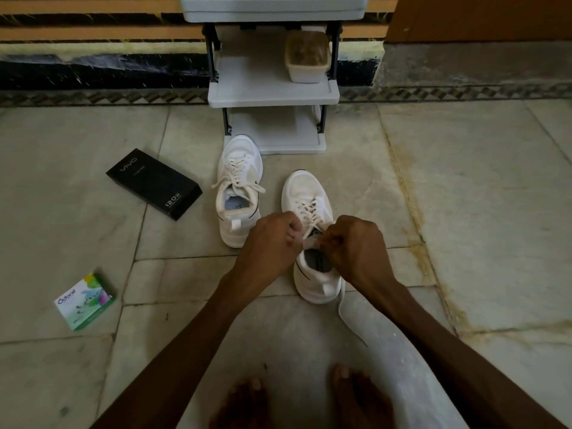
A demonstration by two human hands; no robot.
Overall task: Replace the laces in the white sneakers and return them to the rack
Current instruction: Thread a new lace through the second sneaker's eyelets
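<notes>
The person sits on the pale stone-tile floor with both arms stretched forward over a white sneaker with a thin black trim line. It stands upright on the floor, toe pointing at the far edge of the floor where the wall begins. The left hand and the right hand meet over the top eyelets, just above the shoe's opening. Each grip is tight: the fingers are curled in and pinch the white lace between them. The lace is threaded in crosses up the shoe's front, and one loose end trails off the heel side onto the floor toward the person.

A second white sneaker stands just to the left and a little farther off, apart from the first. It is laced, with its loose ends splayed out to both sides. Its toe almost reaches the bottom shelf of a grey plastic shoe rack with black posts, which stands at the far edge of the floor. On the rack's middle shelf, at the right, sits a pale plastic tub with brownish contents.

Left of the sneakers a long black carton with pale lettering lies flat at an angle. Nearer the person, well to the left, lies a small green-and-white box. Two bare feet show dimly at the near edge, between the forearms.
</notes>
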